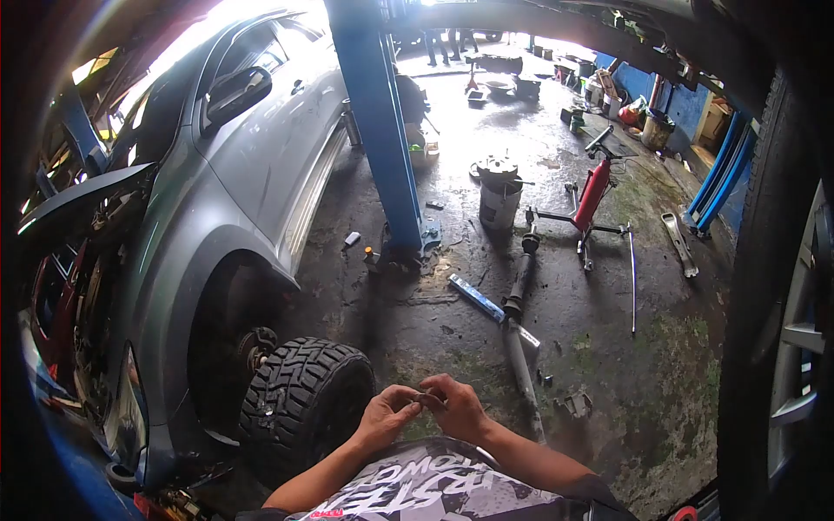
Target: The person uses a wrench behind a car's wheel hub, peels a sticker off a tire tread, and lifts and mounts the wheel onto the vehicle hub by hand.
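Note:
My left hand (385,418) and my right hand (455,406) meet in front of my chest. Both have their fingers pinched together, fingertips touching or nearly so. A small thin piece seems to sit between them, too small to name. Just left of my left hand stands a chunky off-road tire (306,386), beside the open wheel arch of a silver car (221,178). On the floor beyond my right hand lies a long metal shaft (523,369), crossing a blue and white flat box (478,298).
A blue lift post (373,122) rises beside the car. Farther off are a white bucket (499,204) with a metal part on top, a red jack (592,195), a thin rod (633,282) and a long metal arm (678,245). Another wheel (795,334) borders the right.

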A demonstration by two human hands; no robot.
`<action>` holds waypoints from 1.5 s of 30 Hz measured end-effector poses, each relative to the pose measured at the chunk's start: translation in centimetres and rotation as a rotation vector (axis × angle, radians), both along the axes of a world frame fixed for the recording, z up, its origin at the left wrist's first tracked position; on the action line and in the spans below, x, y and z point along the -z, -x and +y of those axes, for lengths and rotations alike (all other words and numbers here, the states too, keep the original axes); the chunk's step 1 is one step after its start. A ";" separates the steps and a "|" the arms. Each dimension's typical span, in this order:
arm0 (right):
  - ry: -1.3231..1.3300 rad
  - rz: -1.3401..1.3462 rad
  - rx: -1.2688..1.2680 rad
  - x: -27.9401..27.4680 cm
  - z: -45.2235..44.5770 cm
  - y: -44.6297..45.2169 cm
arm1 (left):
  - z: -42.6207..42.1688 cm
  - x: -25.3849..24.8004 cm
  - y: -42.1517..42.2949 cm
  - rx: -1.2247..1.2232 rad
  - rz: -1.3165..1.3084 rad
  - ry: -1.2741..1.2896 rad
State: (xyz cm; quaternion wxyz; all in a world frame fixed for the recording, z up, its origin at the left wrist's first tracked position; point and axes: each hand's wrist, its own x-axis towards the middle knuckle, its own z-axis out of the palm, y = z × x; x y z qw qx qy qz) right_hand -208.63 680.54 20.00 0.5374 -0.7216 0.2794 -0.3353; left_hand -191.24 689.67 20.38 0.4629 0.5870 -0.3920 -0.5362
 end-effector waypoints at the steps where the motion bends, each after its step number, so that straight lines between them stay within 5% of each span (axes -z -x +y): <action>1: -0.010 0.007 0.008 -0.2 0.1 0.0 | 0.0 0.0 0.1 -0.007 0.003 0.027; 11: 0.074 0.047 -0.073 0.0 -0.8 0.4 | -0.2 0.4 -1.1 0.123 -0.395 0.206; 17: -0.050 -0.034 -0.031 0.6 -0.6 0.1 | -0.3 -0.3 0.3 -0.016 -0.224 0.203; 20: -0.047 -0.014 -0.071 0.1 -0.5 0.2 | -0.2 -0.4 -0.2 0.043 -0.462 0.271; 31: -0.036 0.076 -0.163 2.3 -2.1 0.8 | -0.4 0.4 -0.2 0.039 -0.452 0.187; 36: -0.066 0.399 0.088 12.8 -4.9 3.9 | 1.0 8.6 -2.9 0.027 -0.440 -0.119; 41: -0.038 0.901 0.483 30.0 -0.7 15.3 | 9.0 20.6 -6.9 0.063 -0.476 -0.343; 42: -0.206 1.114 0.319 30.1 1.6 17.7 | 11.5 27.5 -9.2 0.232 -0.435 -0.282; 44: -0.320 1.437 -0.471 38.5 5.9 22.8 | 14.4 28.5 -9.7 0.270 -0.396 -0.386; 45: -0.467 1.332 -0.558 43.5 9.8 24.9 | 15.4 28.4 -9.8 0.245 -0.370 -0.476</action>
